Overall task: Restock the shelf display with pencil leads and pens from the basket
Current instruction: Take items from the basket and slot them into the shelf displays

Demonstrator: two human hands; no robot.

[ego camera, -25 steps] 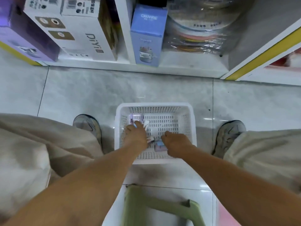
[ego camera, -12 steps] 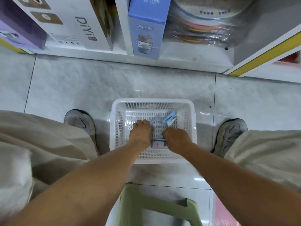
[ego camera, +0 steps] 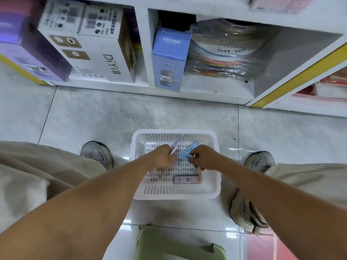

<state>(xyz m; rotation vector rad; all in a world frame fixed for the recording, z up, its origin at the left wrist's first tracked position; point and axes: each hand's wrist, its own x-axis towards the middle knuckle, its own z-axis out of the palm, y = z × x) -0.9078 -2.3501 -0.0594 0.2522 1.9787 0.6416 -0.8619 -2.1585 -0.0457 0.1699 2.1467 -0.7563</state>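
Left hand [ego camera: 162, 157] fisted round lilac pens [ego camera: 175, 145], loose bundle, could slide out of fist on lift. Right hand [ego camera: 203, 156] pinching blue pencil-lead pack [ego camera: 188, 152] by one end, thin grip, could drop back into white basket [ego camera: 216, 177]. Pink pack [ego camera: 185, 179] left flat on basket floor, easy to miss. Around: purple box [ego camera: 28, 53], white DiYi box [ego camera: 97, 53], blue CRUHRE box [ego camera: 170, 59], wrapped plates [ego camera: 223, 53] filling low shelf [ego camera: 206, 89]. Green stool [ego camera: 178, 244] close behind basket, trip risk on standing.
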